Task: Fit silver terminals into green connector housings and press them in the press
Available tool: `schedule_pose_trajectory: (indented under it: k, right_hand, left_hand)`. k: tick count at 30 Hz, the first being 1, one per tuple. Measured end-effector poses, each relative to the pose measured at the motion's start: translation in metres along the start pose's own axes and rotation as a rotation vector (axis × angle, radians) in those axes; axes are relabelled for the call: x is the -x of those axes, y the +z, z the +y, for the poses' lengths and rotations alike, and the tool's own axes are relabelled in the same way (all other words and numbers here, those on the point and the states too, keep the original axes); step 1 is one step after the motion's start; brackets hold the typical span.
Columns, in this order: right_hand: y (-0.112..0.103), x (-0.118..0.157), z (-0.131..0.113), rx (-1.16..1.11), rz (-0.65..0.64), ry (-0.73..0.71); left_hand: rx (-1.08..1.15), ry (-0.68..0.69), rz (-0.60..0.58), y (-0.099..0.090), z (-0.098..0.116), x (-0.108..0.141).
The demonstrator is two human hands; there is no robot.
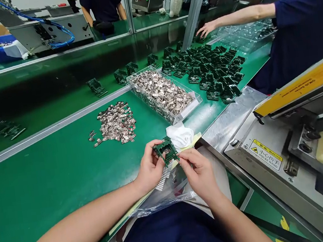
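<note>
I see a small dark-green frame, squarish with an open centre, held up at the near edge of the smooth green table. The left hand grasps its left side; the right hand pinches its right corner. Beyond: crumpled white cloth, clear rectangular box, shiny metal pieces inside.

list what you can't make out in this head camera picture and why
All in the head view:
Back of the green frame: turned away, gripped by the left hand.
What, if anything, the right hand pinches: hidden by its fingers.
Whether the metal strip joins the frame: too small.
Any writing on the box label: too small.
Far person: head cut off by the top edge.
Machine: cut off by the right edge.
</note>
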State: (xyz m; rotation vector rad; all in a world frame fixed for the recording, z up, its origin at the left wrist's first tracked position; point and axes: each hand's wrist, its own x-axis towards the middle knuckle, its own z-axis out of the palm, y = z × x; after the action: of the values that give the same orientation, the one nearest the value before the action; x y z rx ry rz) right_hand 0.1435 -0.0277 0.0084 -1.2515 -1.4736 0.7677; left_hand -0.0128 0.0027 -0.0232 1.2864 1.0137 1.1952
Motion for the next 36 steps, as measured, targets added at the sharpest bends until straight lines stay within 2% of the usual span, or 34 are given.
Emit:
schedule_pose_trajectory:
  k: [4, 7, 14, 20, 23, 26, 29, 32, 34, 36]
  right_hand:
    - [0.021, -0.004, 0.001, -0.011, 0.059, 0.003]
    - [0.029, -0.005, 0.004, -0.001, 0.098, 0.045]
    - [0.032, -0.005, 0.002, 0.03, 0.128, 0.074]
    - [0.034, 0.0, 0.001, 0.0, 0.178, 0.103]
    - [0.036, 0.001, 0.005, -0.113, 0.184, 0.17]
    - [0.033, -0.001, 0.011, -0.383, 0.191, 0.299]
    - [0.011, -0.003, 0.012, -0.495, 0.073, 0.336]
    - [-0.032, 0.005, 0.006, -0.31, -0.097, 0.181]
    - [-0.065, 0.02, 0.001, -0.143, -0.12, 0.044]
    - [-0.097, 0.042, -0.003, -0.054, -0.068, -0.039]
  left_hand:
    - [-0.058, 0.093, -0.02, -0.002, 0.0, 0.002]
    - [-0.068, 0.109, -0.041, -0.004, -0.001, 0.004]
    - [-0.074, 0.167, -0.072, -0.004, 0.003, 0.007]
    - [-0.082, 0.116, -0.052, -0.003, 0.0, 0.011]
    - [-0.083, 0.102, -0.072, -0.003, -0.003, 0.013]
    - [-0.053, 0.109, -0.107, -0.003, -0.003, 0.012]
    - [-0.062, 0.084, -0.16, -0.003, 0.001, 0.008]
    - [-0.116, 0.055, -0.253, 0.006, 0.011, 0.002]
    - [-0.144, 0.069, -0.409, 0.022, 0.022, -0.005]
    - [-0.124, 0.102, -0.662, 0.049, 0.036, -0.014]
